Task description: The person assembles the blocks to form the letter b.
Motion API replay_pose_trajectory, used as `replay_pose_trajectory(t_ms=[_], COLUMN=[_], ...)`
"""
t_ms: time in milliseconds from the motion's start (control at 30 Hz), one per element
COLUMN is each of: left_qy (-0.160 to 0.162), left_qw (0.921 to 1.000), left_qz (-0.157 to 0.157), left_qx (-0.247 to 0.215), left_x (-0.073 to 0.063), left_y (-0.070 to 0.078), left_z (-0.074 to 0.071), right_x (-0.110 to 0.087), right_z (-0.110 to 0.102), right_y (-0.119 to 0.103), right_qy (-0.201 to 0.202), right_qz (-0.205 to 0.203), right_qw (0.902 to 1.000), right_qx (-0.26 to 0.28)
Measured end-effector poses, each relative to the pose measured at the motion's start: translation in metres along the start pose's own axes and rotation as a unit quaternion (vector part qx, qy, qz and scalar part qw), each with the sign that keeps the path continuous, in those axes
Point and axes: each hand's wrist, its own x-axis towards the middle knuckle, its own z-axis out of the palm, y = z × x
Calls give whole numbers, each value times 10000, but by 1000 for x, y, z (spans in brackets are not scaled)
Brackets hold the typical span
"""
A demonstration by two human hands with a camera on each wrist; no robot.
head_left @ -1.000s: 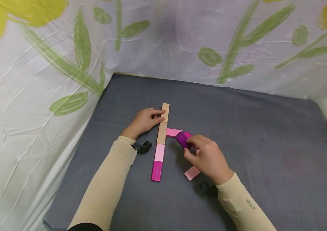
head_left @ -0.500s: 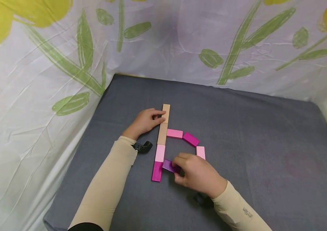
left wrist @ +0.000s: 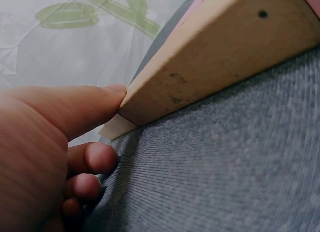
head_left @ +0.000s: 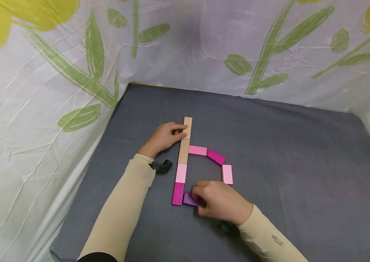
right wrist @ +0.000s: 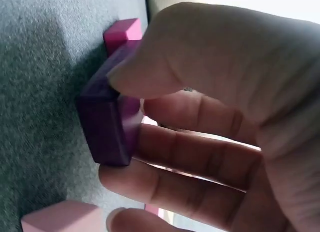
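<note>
In the head view, my right hand (head_left: 221,200) pinches a purple wooden block (head_left: 190,199) between thumb and fingers. The block's left end is right at the lower part of a magenta block (head_left: 177,193). In the right wrist view, the thumb lies on the purple block's upper side and fingers support it from the other side. My left hand (head_left: 163,137) rests its thumb and index fingertips on the natural wood block (head_left: 187,127) at the far end of a straight row. That row continues with a second natural wood block (head_left: 183,152) and a light pink block (head_left: 181,173).
From the row, a pink block (head_left: 197,150), an angled magenta block (head_left: 216,157) and a light pink block (head_left: 227,174) curve to the right. Another pink block (right wrist: 62,217) lies below the right hand. Grey cloth (head_left: 302,163) covers the table; a flowered curtain (head_left: 185,43) hangs behind.
My right hand has carried the purple block left and toward me, from over the curve to the row's near end. The left hand has stayed in place.
</note>
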Motion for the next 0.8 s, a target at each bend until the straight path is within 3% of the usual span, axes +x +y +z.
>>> replay_pose_trajectory(t_ms=[800], left_qy=[-49], left_qw=[9999], left_qz=[-93], left_qx=[-63], left_x=[0], left_y=[1], left_z=[-1], right_x=[3], right_z=[7], right_y=[1], right_qy=[-205], right_qz=[147], right_qw=[9993], right_qx=[-289])
